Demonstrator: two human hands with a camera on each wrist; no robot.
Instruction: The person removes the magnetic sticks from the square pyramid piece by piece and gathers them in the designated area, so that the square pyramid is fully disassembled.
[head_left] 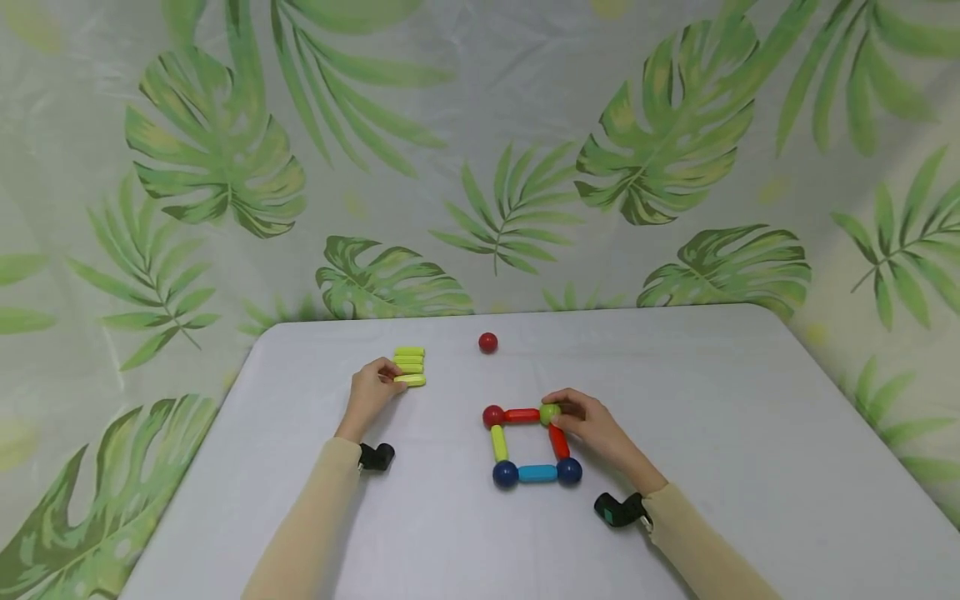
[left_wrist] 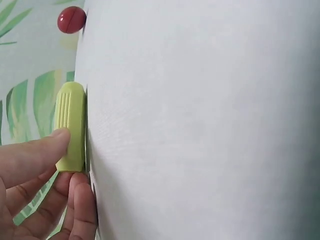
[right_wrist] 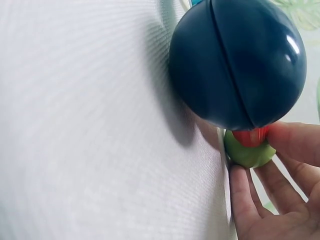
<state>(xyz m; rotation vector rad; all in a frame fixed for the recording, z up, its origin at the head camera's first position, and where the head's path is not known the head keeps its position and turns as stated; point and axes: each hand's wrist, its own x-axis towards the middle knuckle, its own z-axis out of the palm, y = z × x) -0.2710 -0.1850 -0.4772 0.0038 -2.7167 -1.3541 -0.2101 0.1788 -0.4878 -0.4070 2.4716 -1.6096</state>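
Note:
My left hand (head_left: 370, 393) pinches the nearest yellow-green magnetic rod (head_left: 414, 380) between thumb and fingers. That rod (left_wrist: 75, 115) lies low at the table surface in the left wrist view. Several similar rods (head_left: 409, 352) lie side by side just beyond it. With its fingertips my right hand (head_left: 602, 429) grips a green ball (head_left: 550, 413), the far right corner of a square. Two red rods (head_left: 522, 415) meet at this ball. A dark red ball (head_left: 492, 416), a yellow-green rod (head_left: 498, 444), two dark blue balls (head_left: 506, 474) and a light blue rod (head_left: 537, 473) form the rest.
A loose red ball (head_left: 488, 342) sits near the back edge of the white table (head_left: 675, 367). Behind the table hangs a leaf-patterned cloth (head_left: 510, 108). Black wrist cameras (head_left: 619, 509) are strapped at both wrists.

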